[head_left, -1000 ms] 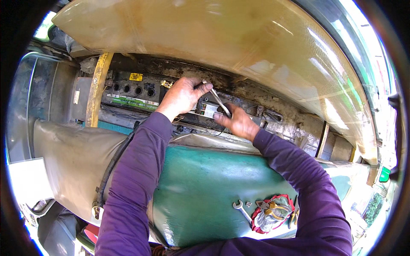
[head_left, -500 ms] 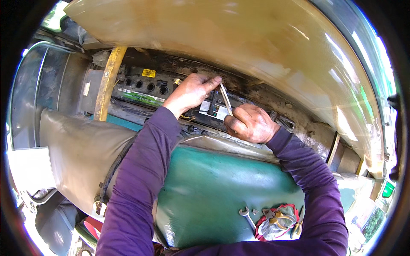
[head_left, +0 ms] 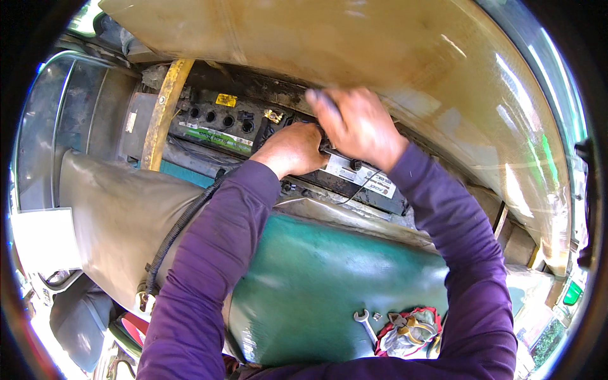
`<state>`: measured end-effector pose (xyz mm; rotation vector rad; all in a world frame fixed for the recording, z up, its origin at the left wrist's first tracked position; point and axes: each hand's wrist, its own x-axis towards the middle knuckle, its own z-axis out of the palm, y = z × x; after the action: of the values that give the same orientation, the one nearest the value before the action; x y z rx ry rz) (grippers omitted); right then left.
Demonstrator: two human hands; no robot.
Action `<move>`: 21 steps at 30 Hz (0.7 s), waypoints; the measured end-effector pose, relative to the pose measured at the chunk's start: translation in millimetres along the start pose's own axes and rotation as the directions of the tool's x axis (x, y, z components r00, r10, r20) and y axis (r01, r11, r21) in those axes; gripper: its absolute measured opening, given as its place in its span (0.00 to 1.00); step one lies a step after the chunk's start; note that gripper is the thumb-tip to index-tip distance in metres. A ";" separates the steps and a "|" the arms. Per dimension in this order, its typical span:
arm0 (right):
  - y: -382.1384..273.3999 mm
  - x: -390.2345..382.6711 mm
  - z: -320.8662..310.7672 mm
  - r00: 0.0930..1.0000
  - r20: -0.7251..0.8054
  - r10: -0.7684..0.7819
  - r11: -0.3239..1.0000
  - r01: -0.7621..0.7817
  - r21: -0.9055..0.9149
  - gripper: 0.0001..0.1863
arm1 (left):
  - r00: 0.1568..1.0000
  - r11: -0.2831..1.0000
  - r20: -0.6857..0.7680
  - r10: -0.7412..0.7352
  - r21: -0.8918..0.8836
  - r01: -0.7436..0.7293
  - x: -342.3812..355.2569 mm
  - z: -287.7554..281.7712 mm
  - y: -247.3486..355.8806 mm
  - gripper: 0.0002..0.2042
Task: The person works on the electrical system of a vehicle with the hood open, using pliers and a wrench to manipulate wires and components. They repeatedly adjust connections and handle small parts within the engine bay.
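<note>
Your left hand was low over the left end of the dark, box-shaped battery with a white printed label, which sat in the long, grimy compartment in front of you. Its fingers were curled inward, but their tips were hidden, so you could not tell what, if anything, they gripped. Your right hand was just beside and above the left one, toward the far side of the compartment. It was blurred, with the fingers partly bent; whether they were closed on something could not be told. A small round black knob showed at the label's upper edge, and a thin dark wire crossed the label.

To the left of your hands, in the same compartment, lay a second dark battery with a green label strip and a row of round holes. A yellow rectangular sticker was on its far side, and a shiny brass-coloured clamp was near its right end. A yellow-painted flat strut stood left of the holes, beneath the raised tan panel.

Nearer you, on the green padded seat, a silver open-ended wrench lay just beside a crumpled grey cloth with a red edge.
</note>
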<state>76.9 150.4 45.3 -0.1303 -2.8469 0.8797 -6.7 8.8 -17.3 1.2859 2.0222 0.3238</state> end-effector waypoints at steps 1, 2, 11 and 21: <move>3.5 12.5 3.9 0.996 0.029 0.086 0.996 -0.086 -0.004 0.30 | 0.998 0.998 0.046 -0.037 0.048 0.035 -2.1 -2.6 4.2 0.21; 7.1 23.0 7.8 0.989 0.043 0.140 0.990 -0.140 -0.003 0.32 | 0.994 0.992 0.082 -0.079 0.103 0.070 -4.0 -6.2 7.4 0.20; 25.5 40.8 33.7 0.858 0.335 0.390 0.915 -0.401 -0.040 0.26 | 0.992 0.997 0.128 0.000 0.077 -0.010 -17.7 -19.8 11.5 0.17; 68.2 4.6 71.1 0.503 0.488 0.713 0.153 -0.791 0.592 0.28 | 0.972 0.997 0.223 0.072 0.024 -0.080 -19.9 -21.3 3.0 0.16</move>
<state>62.3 167.9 -50.7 -1.5510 -1.9625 2.2508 -14.0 -3.7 8.2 1.3586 1.8003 0.1739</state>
